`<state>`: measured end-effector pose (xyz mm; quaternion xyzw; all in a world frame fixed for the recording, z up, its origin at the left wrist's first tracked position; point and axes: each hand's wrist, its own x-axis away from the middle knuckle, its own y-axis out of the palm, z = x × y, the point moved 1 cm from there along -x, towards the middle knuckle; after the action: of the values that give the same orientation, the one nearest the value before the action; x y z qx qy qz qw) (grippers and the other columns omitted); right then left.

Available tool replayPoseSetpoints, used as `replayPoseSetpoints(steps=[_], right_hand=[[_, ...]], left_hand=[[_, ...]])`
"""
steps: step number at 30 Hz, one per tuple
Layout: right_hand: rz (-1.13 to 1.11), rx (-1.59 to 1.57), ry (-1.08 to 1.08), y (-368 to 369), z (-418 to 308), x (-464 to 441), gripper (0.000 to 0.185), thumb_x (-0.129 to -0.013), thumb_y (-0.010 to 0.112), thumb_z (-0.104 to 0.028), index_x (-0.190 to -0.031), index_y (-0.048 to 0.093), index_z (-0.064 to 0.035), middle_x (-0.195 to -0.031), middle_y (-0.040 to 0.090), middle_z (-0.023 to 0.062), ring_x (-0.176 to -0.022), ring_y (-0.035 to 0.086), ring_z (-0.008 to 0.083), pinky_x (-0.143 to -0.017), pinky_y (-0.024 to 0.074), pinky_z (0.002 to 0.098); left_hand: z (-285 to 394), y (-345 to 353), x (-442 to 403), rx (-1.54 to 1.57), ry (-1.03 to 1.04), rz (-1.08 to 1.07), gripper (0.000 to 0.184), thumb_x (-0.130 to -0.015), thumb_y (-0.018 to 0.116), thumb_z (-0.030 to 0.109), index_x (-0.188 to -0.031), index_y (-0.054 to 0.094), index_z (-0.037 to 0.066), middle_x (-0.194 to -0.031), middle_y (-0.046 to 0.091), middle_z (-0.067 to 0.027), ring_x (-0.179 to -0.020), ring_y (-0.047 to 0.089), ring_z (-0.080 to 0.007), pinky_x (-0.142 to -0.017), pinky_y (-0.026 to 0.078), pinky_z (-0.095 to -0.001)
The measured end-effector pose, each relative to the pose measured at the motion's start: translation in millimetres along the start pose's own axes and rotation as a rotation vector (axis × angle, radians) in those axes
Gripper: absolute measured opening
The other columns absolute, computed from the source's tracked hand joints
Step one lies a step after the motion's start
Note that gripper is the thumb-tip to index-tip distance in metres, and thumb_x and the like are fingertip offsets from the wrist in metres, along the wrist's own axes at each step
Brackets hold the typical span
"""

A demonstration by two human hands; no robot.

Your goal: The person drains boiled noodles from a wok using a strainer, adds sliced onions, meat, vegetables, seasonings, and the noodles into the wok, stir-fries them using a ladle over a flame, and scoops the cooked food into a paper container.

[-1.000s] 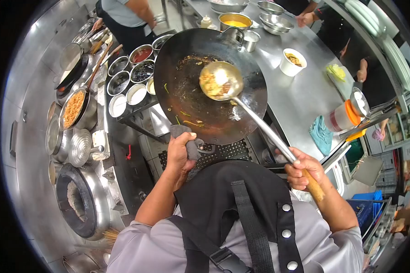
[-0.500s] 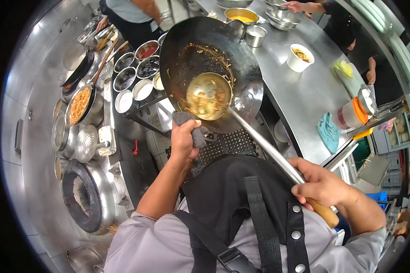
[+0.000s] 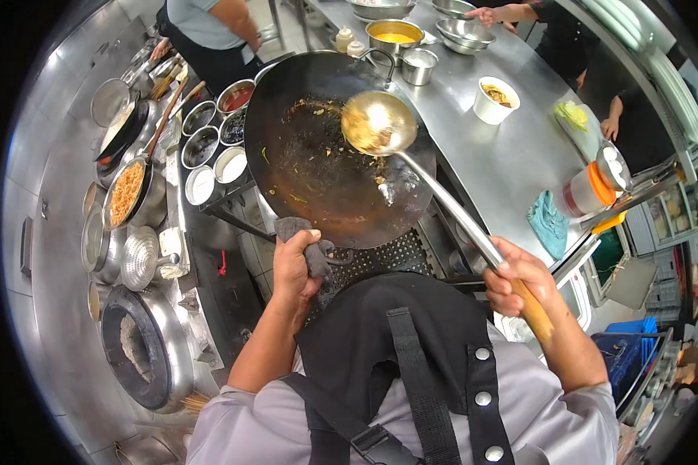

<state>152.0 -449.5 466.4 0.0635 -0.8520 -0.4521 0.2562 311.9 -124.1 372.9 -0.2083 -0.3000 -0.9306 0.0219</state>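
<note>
A dark, wide wok point(image 3: 310, 178) hangs in front of me, its inside smeared with brown residue and small food scraps. My left hand point(image 3: 291, 271) is closed around its near handle through a folded grey cloth point(image 3: 312, 248). My right hand point(image 3: 523, 280) grips the wooden end of a long steel ladle point(image 3: 395, 120). The ladle's bowl is over the wok's upper right part and holds some food, blurred by motion. On the steel counter beyond stands a white tub point(image 3: 488, 112) with food inside.
Sauce and seasoning containers point(image 3: 202, 143) stand left of the wok. Further left are a pan of orange-brown food point(image 3: 128, 194), a perforated skimmer point(image 3: 139, 256) and a burner ring point(image 3: 134, 349). A blue cloth point(image 3: 548, 225) lies on the right counter point(image 3: 473, 167). Co-workers stand beyond.
The ladle's bowl has moved from the wok's near side up and right. The wok has shifted left and looks flatter to me. My right hand has moved up and left.
</note>
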Motion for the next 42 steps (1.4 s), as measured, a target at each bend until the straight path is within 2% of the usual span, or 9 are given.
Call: replayPoseSetpoints(steps=[5,9,14,16,19,27,33,37,42], right_hand=[[0.507,0.919,0.055,8,-16,-28,0.058,-0.091,0.056,-0.002,-0.146,0.037,-0.0048,-0.071,0.054,0.0064,-0.049,0.053,0.0154,-0.044,0.0464,0.0289],[0.378,1.038,0.122,31,4,-37,0.059,-0.093,0.055,-0.001,-0.148,0.035,-0.0040,-0.071,0.055,0.0054,-0.050,0.055,0.0151,-0.047,0.0495,0.0300],[0.039,0.504,0.182,55,11,-25,0.063,-0.096,0.054,-0.005,-0.153,0.030,-0.0047,-0.070,0.055,0.0073,-0.048,0.054,0.0159,-0.045,0.0470,0.0298],[-0.249,-0.267,0.176,48,15,-15,0.069,-0.096,0.054,-0.007,-0.157,0.023,-0.0035,-0.070,0.054,0.0097,-0.045,0.052,0.0165,-0.043,0.0447,0.0296],[-0.380,-0.344,0.069,31,24,-2,0.073,-0.096,0.053,-0.006,-0.160,0.017,-0.0040,-0.071,0.053,0.0117,-0.045,0.052,0.0170,-0.042,0.0431,0.0302],[-0.212,-0.286,-0.100,-12,19,17,0.071,-0.095,0.053,-0.007,-0.159,0.022,-0.0084,-0.075,0.055,0.0118,-0.046,0.048,0.0168,-0.042,0.0426,0.0306],[0.557,0.932,0.073,19,-7,14,0.068,-0.088,0.055,0.000,-0.152,0.034,-0.0064,-0.067,0.055,0.0053,-0.047,0.055,0.0146,-0.044,0.0472,0.0288],[0.564,1.297,0.253,68,-12,27,0.064,-0.088,0.054,0.000,-0.149,0.037,-0.0016,-0.070,0.057,0.0044,-0.052,0.059,0.0149,-0.049,0.0513,0.0314],[0.175,0.434,0.204,82,-4,21,0.063,-0.095,0.058,-0.005,-0.152,0.033,-0.0055,-0.071,0.053,0.0081,-0.048,0.053,0.0177,-0.045,0.0446,0.0303]], left_hand=[[2,7,10,0.001,0.020,-0.035,0.024,-0.084,0.061,-0.002,-0.104,0.051,0.005,-0.085,0.059,-0.0076,-0.064,0.064,-0.0243,-0.055,0.058,-0.0386],[0,10,3,-0.050,0.049,-0.052,0.025,-0.083,0.061,-0.003,-0.104,0.051,0.005,-0.087,0.059,-0.0081,-0.064,0.064,-0.0240,-0.054,0.057,-0.0374],[-7,1,-11,-0.093,0.048,-0.042,0.034,-0.082,0.062,-0.003,-0.113,0.052,0.004,-0.087,0.059,-0.0084,-0.068,0.065,-0.0243,-0.056,0.057,-0.0386],[-5,-1,-10,-0.082,0.015,-0.037,0.035,-0.082,0.062,-0.002,-0.115,0.052,0.004,-0.088,0.059,-0.0088,-0.069,0.065,-0.0247,-0.057,0.057,-0.0390],[3,3,-4,-0.035,-0.009,-0.019,0.033,-0.082,0.062,-0.001,-0.113,0.052,0.005,-0.088,0.059,-0.0098,-0.070,0.065,-0.0255,-0.059,0.057,-0.0404],[5,-16,-7,0.027,-0.102,-0.053,0.019,-0.085,0.063,0.003,-0.102,0.054,0.000,-0.081,0.061,-0.0113,-0.065,0.066,-0.0284,-0.059,0.058,-0.0417],[13,2,-1,-0.015,-0.058,-0.081,0.014,-0.084,0.063,0.002,-0.097,0.058,0.000,-0.081,0.063,-0.0112,-0.065,0.067,-0.0266,-0.058,0.059,-0.0399],[12,18,-1,-0.051,-0.054,-0.116,0.032,-0.080,0.065,-0.003,-0.109,0.052,0.004,-0.088,0.059,-0.0063,-0.069,0.064,-0.0222,-0.058,0.058,-0.0379],[-1,41,1,-0.137,0.075,-0.056,0.030,-0.079,0.068,-0.001,-0.106,0.055,0.003,-0.086,0.060,-0.0078,-0.070,0.064,-0.0223,-0.064,0.058,-0.0378]])
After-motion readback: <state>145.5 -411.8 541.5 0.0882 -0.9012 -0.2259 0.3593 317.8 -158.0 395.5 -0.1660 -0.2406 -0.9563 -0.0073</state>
